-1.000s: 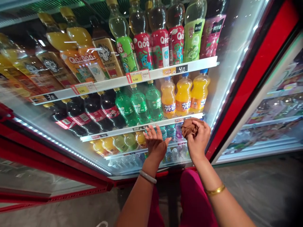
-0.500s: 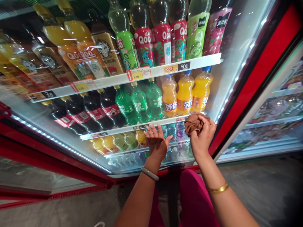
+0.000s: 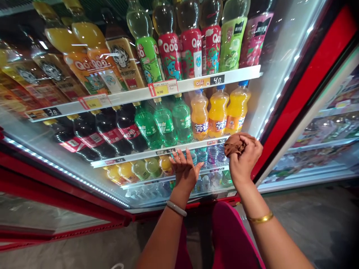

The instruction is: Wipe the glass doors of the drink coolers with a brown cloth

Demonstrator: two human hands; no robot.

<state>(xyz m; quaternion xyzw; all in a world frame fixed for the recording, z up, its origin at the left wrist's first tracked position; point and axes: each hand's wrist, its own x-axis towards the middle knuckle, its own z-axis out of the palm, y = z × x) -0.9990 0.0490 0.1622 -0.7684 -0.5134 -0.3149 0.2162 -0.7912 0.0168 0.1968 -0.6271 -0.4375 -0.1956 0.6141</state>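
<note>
My right hand (image 3: pixel 246 158) grips a crumpled brown cloth (image 3: pixel 237 145) near the right end of a white shelf edge (image 3: pixel 146 154). My left hand (image 3: pixel 185 170) has its fingers spread, with the fingertips at the price labels on that same shelf edge; whether they touch it or the glass I cannot tell. Above the hands stand orange soda bottles (image 3: pixel 218 112) with blue caps and green soda bottles (image 3: pixel 181 119). Dark cola bottles (image 3: pixel 102 134) with red labels lean in view to the left.
A higher shelf edge (image 3: pixel 134 93) carries tall juice bottles (image 3: pixel 169 56). Red frames border the cooler, with the right frame (image 3: pixel 311 86) close to my right hand. Another cooler (image 3: pixel 311 138) stands at the right. Grey floor (image 3: pixel 305 216) lies below.
My right hand and the brown cloth have shifted slightly to the right along the shelf edge. My left hand stays almost in place, fingers still spread.
</note>
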